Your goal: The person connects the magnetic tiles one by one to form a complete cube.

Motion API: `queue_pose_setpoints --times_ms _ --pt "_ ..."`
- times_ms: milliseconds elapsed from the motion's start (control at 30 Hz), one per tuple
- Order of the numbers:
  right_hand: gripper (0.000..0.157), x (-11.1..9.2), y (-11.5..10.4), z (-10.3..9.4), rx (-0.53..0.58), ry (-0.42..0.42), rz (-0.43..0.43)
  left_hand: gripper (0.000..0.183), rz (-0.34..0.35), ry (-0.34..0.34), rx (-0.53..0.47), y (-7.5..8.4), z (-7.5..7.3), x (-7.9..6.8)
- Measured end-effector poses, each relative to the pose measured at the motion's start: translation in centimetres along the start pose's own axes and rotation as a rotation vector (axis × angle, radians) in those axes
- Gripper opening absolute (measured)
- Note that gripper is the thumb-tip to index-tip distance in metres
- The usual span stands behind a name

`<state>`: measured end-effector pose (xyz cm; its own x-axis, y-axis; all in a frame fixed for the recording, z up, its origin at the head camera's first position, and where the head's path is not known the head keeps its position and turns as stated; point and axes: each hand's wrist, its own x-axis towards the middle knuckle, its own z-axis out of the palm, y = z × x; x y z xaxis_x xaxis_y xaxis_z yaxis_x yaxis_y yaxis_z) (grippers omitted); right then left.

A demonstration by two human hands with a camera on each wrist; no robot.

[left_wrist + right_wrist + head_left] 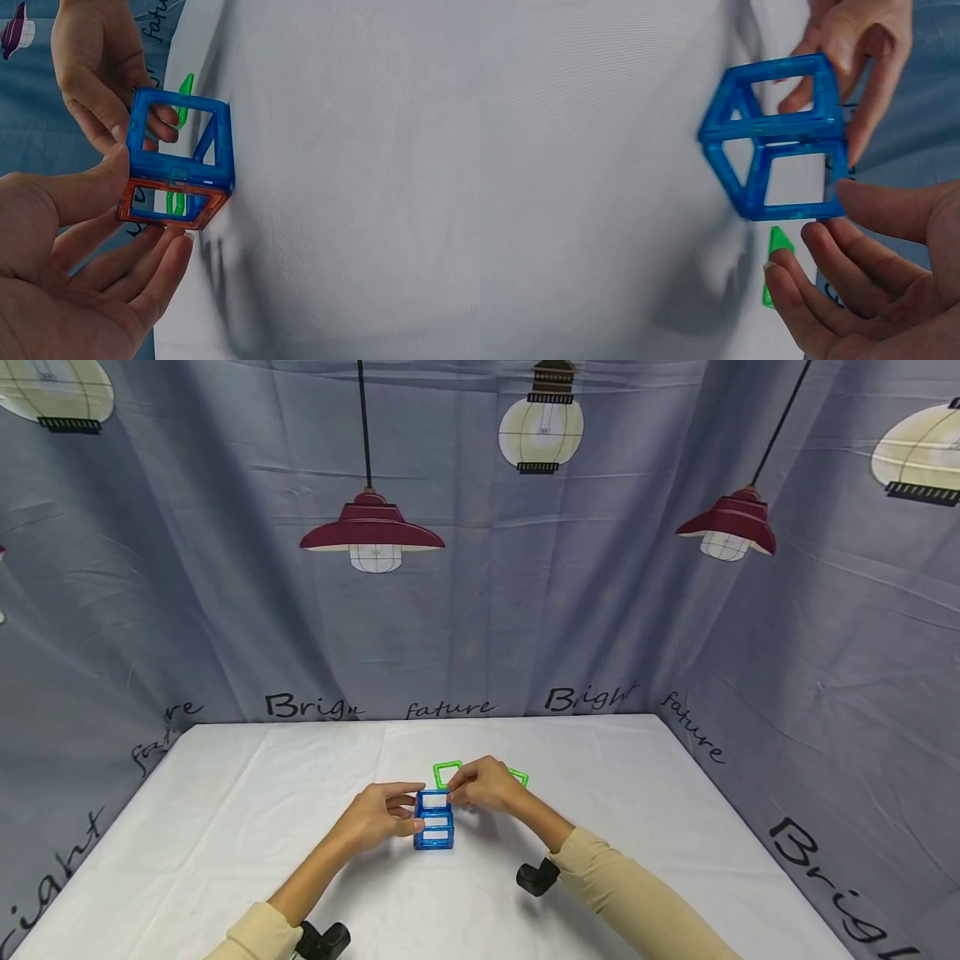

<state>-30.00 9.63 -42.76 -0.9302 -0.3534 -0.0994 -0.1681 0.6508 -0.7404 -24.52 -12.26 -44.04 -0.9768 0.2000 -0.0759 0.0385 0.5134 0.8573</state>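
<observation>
Hollow blue translucent plastic frame structure (435, 812) stands between both hands, over white cloth-covered table (300, 760). Orange-red translucent plastic square panel (213, 211) forms its left side. Left hand (378, 816) holds that side, thumb against corner, other fingers under panel. Right hand (486, 783) pinches opposite edge, thumb and index finger at corner. Bright green plastic frame pieces (447, 764) just beyond, partly hidden by right hand.

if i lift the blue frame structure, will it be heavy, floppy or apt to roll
The blue frame structure is probably light, given its open-centred sides. Its straight bars look stiff, though the seams might flex or part. Flat faces make rolling unlikely.
</observation>
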Motion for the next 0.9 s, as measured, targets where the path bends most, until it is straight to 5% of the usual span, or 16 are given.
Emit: queue_pose_setpoints --times_ms 533,900 --pt "0.045 1.5 0.9 -2.6 0.052 0.125 0.039 0.059 0.013 -0.057 -0.036 -0.7 -0.3 0.7" --pt "0.053 3.9 2.8 -1.7 0.044 0.173 0.097 0.060 0.012 -0.065 -0.036 -1.1 -0.3 0.8"
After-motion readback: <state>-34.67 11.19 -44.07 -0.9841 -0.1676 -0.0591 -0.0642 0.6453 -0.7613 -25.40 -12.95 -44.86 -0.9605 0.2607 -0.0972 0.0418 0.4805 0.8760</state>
